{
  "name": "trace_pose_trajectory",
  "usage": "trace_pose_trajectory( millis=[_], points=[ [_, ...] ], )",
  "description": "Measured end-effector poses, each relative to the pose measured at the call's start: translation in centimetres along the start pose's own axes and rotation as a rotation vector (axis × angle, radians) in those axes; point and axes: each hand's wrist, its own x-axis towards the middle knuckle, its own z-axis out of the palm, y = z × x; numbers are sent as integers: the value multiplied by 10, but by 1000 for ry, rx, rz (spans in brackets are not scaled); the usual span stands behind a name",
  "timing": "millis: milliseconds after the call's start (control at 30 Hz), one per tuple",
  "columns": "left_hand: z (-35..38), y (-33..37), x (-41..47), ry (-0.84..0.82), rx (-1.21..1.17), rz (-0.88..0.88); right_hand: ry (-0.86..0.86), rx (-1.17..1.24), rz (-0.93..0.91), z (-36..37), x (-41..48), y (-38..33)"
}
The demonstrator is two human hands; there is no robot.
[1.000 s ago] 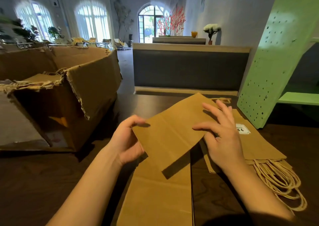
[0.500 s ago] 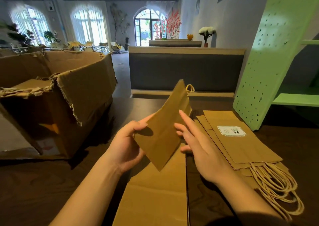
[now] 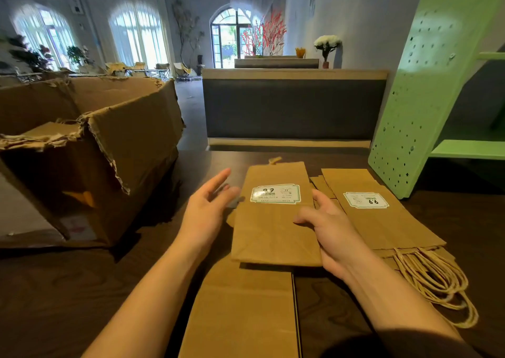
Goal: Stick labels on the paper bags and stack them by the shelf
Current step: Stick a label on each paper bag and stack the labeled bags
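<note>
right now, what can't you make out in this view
Head view:
Small print on the label of the held bag: too small.
Lower bags in the stack: covered, count unknown.
Inside the cardboard box: hidden by its torn flap.
Most fingers of the right hand: under the held bag.
The nearest brown sheet: cut by bottom edge.

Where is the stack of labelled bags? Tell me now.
In the head view, the stack of labelled bags lies flat on the right, at the foot of the green shelf, just right of the right hand.
</note>
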Motion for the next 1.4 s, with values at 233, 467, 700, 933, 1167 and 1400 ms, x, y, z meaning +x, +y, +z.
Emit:
trace_pose_trajectory(
  millis=[233,467,700,933,1167,1400],
  points=[
    [-7,4,-1,-161,-237,-297,-248,-50,96,5,-8,4],
    [-15,9,2,-177,138,-135,-80,-109,26,-1,6,10],
    [-20,-6,7,19,360,-88,-218,-336,118,1,-1,12],
    [-20,-12,7,33,709,-16,-121,-534,-42,1,9,24],
    [-21,-12,7,62,712,46,32,-552,-183,-2,11,25],
    [-23,-20,13,39,798,107,34,-625,-224,-5,14,26]
  ],
)
